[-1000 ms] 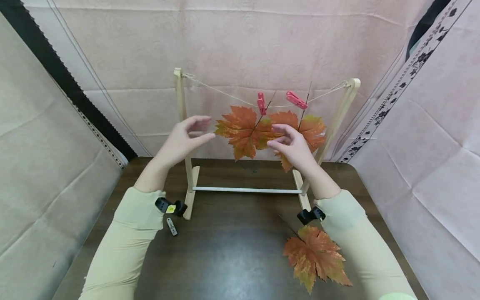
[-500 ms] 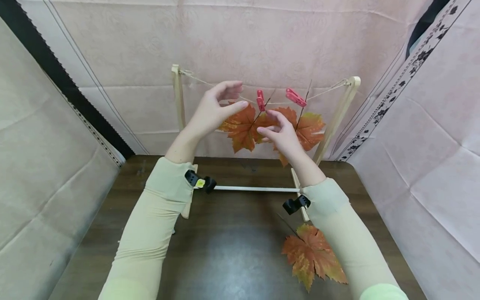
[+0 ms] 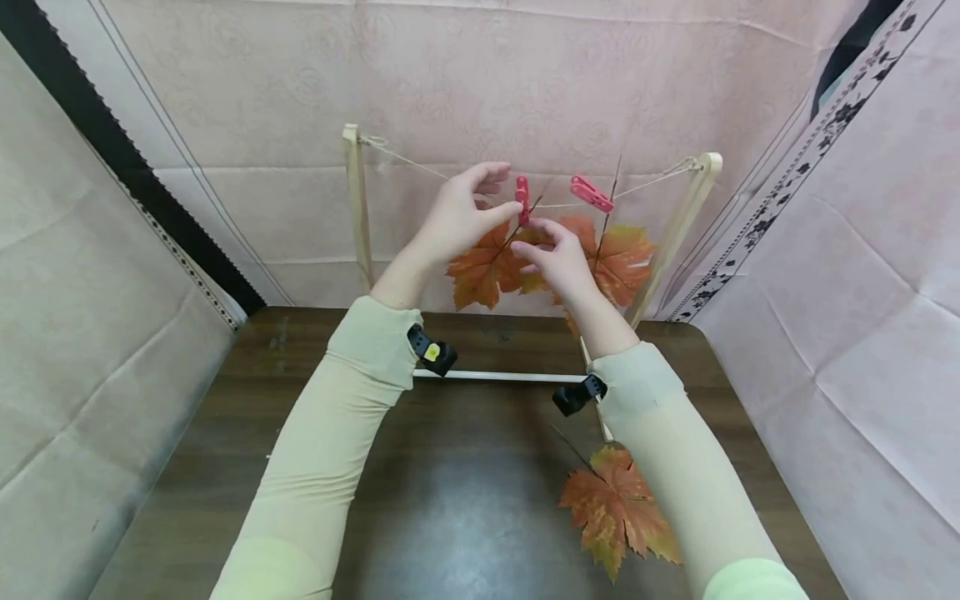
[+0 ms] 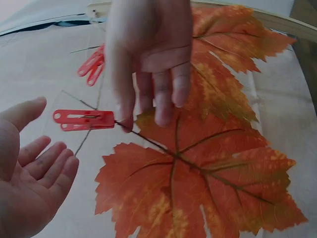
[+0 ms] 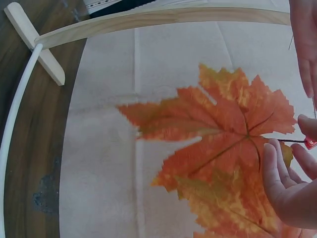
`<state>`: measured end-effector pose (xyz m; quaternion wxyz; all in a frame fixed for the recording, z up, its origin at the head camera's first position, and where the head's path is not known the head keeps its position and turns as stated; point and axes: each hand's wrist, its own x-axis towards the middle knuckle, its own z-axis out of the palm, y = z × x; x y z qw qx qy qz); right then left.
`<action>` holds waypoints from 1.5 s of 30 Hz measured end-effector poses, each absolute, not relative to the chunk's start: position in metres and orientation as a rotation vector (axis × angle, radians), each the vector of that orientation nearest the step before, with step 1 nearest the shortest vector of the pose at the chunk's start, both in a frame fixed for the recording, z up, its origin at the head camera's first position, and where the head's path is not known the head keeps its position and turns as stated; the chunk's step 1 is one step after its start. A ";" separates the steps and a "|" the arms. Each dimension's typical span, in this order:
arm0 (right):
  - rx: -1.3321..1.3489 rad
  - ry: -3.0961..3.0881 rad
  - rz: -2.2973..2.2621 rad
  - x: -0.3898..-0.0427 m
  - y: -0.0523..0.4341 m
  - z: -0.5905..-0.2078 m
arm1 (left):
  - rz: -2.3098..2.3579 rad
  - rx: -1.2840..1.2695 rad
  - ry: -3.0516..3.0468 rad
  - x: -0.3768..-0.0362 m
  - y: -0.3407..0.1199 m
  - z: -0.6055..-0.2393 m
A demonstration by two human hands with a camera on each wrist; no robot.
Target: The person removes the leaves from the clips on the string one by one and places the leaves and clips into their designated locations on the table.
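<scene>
My left hand, thumb and fingers apart, comes up beside the left pink clothespin on the string. That clothespin holds the stem of an orange maple leaf. Just below it is my right hand, its fingers loosely bent and its fingertips right at the leaf stem in the left wrist view. A second pink clothespin hangs to the right with another maple leaf, partly overlapped by the first. Parts of both leaves are hidden behind the right hand in the head view.
Wooden posts carry the string, joined low down by a white rod. A loose maple leaf lies on the dark wooden table near my right sleeve. Pale cloth hangs behind and at both sides.
My left hand has moved right and up from beside the left post to the left clothespin. My right hand has shifted left and slightly up, to just under that clothespin.
</scene>
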<state>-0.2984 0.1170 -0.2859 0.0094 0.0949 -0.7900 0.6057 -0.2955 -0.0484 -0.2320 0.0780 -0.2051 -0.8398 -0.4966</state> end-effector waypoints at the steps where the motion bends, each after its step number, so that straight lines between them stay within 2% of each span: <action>1: 0.299 -2.460 1.896 -0.299 0.117 -0.286 | -1.475 -0.601 -2.523 -0.296 -0.046 -0.233; 12: 0.277 -2.465 1.776 -0.301 0.115 -0.289 | -1.485 -0.561 -2.549 -0.301 -0.029 -0.233; 31: 0.328 -2.438 1.752 -0.296 0.121 -0.285 | -1.582 -0.465 -2.445 -0.293 -0.036 -0.231; 45: 0.358 -2.439 1.583 -0.294 0.126 -0.282 | -1.625 -0.527 -2.359 -0.290 -0.041 -0.231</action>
